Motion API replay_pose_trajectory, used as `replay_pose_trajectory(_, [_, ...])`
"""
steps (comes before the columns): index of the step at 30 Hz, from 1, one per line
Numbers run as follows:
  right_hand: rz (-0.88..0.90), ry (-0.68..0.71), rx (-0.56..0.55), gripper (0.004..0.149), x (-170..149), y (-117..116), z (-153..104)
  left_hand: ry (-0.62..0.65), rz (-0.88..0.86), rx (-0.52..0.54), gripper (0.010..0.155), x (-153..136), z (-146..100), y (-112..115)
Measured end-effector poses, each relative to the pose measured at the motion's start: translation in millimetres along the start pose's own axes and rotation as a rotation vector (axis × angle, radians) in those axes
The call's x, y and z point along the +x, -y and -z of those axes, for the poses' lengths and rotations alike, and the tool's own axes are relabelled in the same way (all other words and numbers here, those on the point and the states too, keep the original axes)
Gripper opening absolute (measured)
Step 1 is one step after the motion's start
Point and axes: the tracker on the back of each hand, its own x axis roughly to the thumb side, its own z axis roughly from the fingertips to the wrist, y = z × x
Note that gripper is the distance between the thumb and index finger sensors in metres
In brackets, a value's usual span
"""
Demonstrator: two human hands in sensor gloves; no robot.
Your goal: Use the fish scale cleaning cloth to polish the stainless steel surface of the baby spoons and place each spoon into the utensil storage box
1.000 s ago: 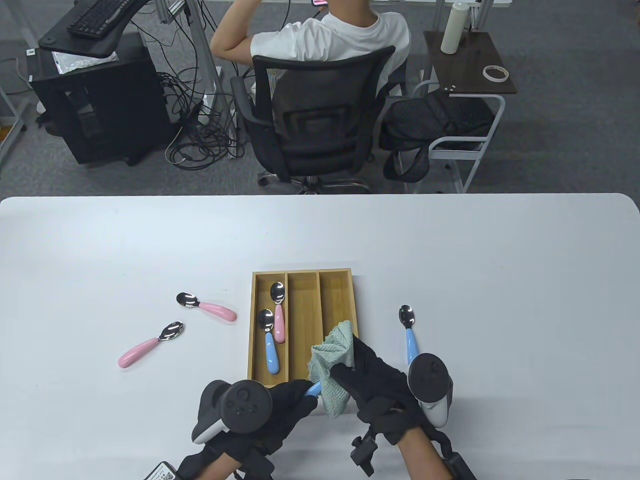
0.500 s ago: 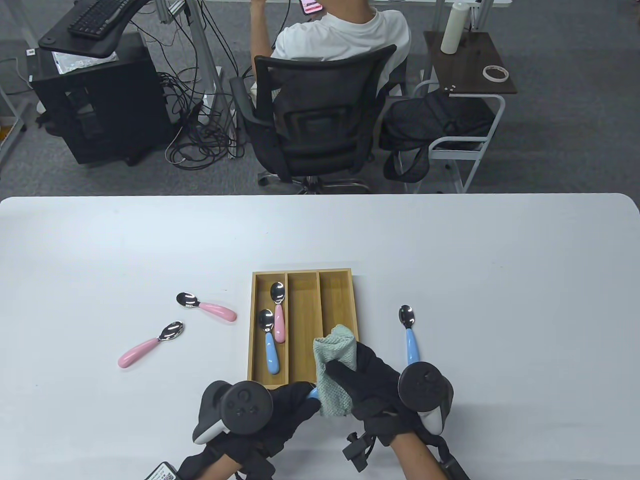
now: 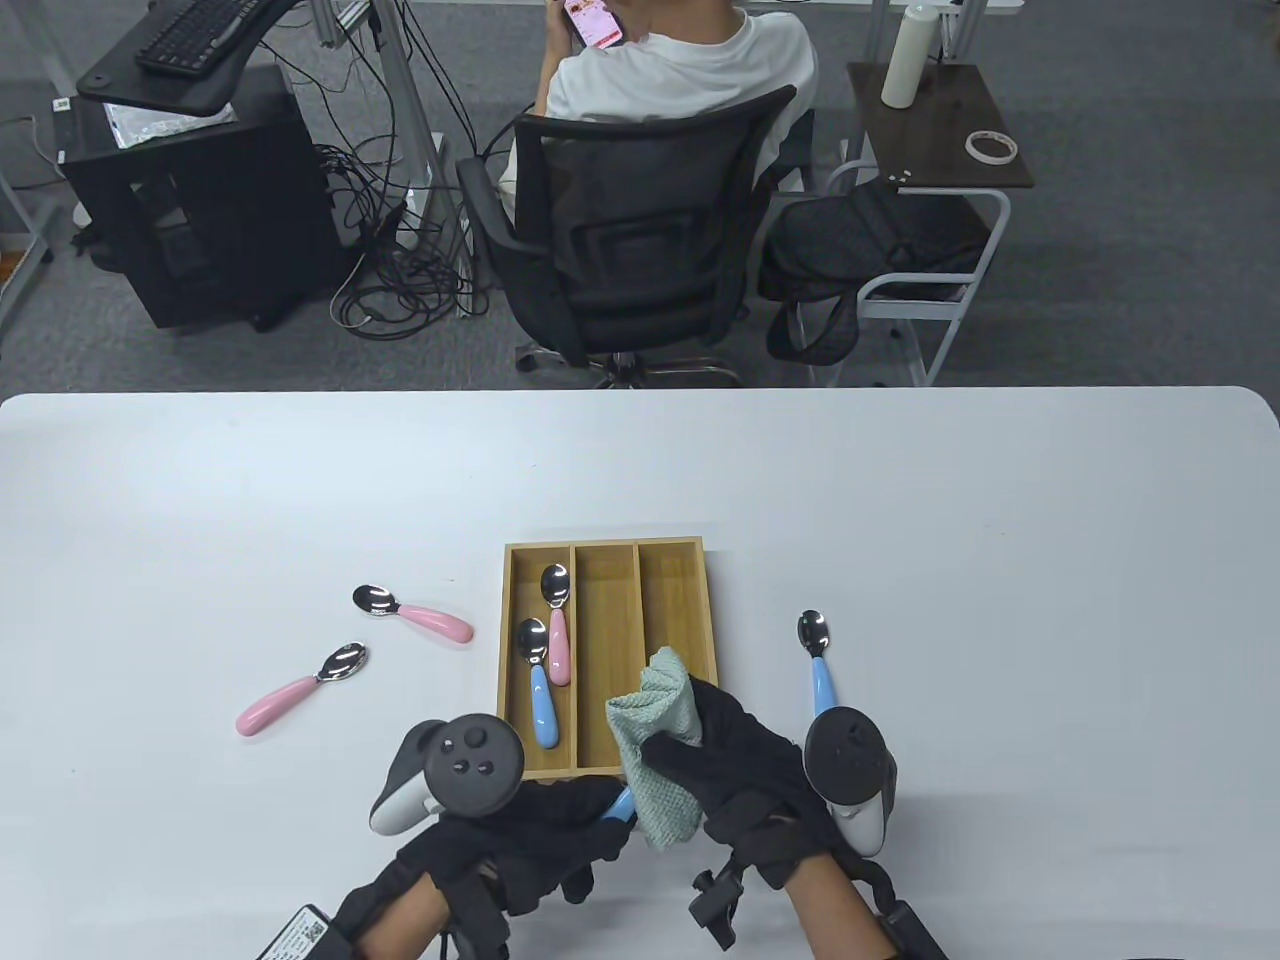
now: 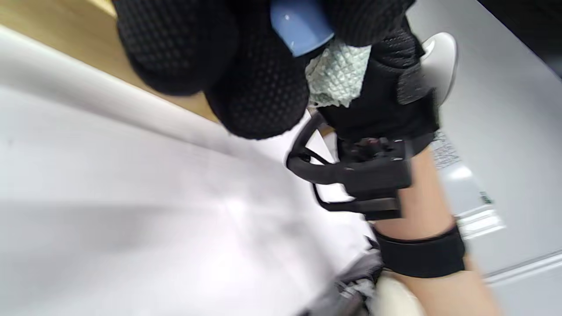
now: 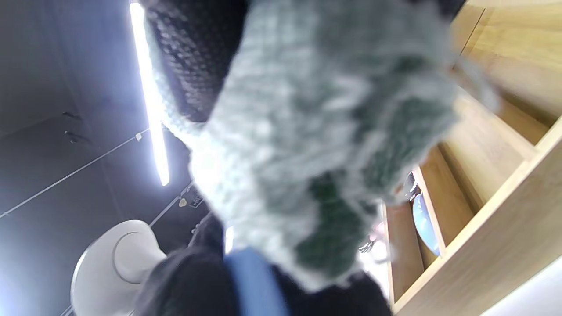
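Hands meet at the near edge of the bamboo three-slot storage box point(image 3: 604, 660): left hand point(image 3: 545, 830) grips a blue-handled steel spoon point(image 3: 624, 803), right hand point(image 3: 745, 775) clutches the pale-green scaly cloth point(image 3: 655, 745) around its bowl.

Upper centre: person in white shirt point(image 3: 690, 60) seated in black mesh office chair point(image 3: 640, 230); black keyboard point(image 3: 195, 30) upper left; white bottle point(image 3: 908, 55) upper right.

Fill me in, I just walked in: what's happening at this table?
A person is polishing baby spoons. The left hand grips a blue-handled spoon while the right hand holds the green cloth wrapped over its bowl end. Two spoons lie in the wooden box; two pink spoons and a blue spoon wait on the table.
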Motion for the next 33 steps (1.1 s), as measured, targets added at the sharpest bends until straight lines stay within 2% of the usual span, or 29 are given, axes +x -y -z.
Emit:
replay_pose_trajectory(5, [-0.17,0.02,-0.022,0.054,2.5,-3.5,1.3,-0.074,0.158,-0.036,0.054,2.4,-3.6,-8.0])
replay_pose_trajectory(9, [-0.335,0.043,-0.062,0.049,4.0,7.0,1.3,-0.057,0.139,-0.074,0.056,5.0,-4.8,-9.6])
replay_pose_trajectory(11, [-0.368,0.024,-0.17,0.047,3.8,20.4,0.0,-0.057,0.082,-0.111,0.056,0.3,-4.7,-11.6])
replay_pose_trajectory(12, [-0.328,-0.003,-0.224,0.047,2.3,31.4,0.4,-0.062,0.061,-0.116,0.057,-3.5,-5.3,-13.3])
replay_pose_trajectory(14, [-0.186,-0.068,-0.281,0.048,-3.5,48.2,-0.1,-0.084,0.01,-0.053,0.058,-10.3,-8.2,-19.3])
replay_pose_trajectory(17, [0.054,-0.105,-0.314,0.048,-8.4,61.2,-4.0,-0.106,-0.113,0.117,0.059,-16.9,-13.7,-35.2])
replay_pose_trajectory(19, [0.093,-0.094,-0.317,0.049,-5.7,64.7,-6.9,-0.172,-0.171,0.234,0.059,-18.4,-9.9,-47.5])
replay_pose_trajectory(20, [0.091,-0.079,-0.316,0.049,-3.4,65.8,-8.1,-0.225,-0.164,0.283,0.059,-17.7,-4.2,-56.1])
replay_pose_trajectory(22, [0.095,-0.067,-0.312,0.049,-1.1,64.9,-8.8,-0.359,-0.111,0.317,0.059,-16.1,8.6,-68.7])
replay_pose_trajectory(25, [0.149,-0.076,-0.278,0.049,-1.3,59.9,-8.9,-0.556,-0.003,0.358,0.059,-18.5,41.2,-81.4])
replay_pose_trajectory(28, [0.138,-0.071,-0.279,0.049,-0.7,60.1,-9.4,-0.657,0.07,0.347,0.06,-24.9,71.4,-82.8])
replay_pose_trajectory(33, [0.145,-0.065,-0.291,0.049,-1.1,62.5,-9.0,-0.775,0.134,0.345,0.06,-36.9,103.5,-85.9])
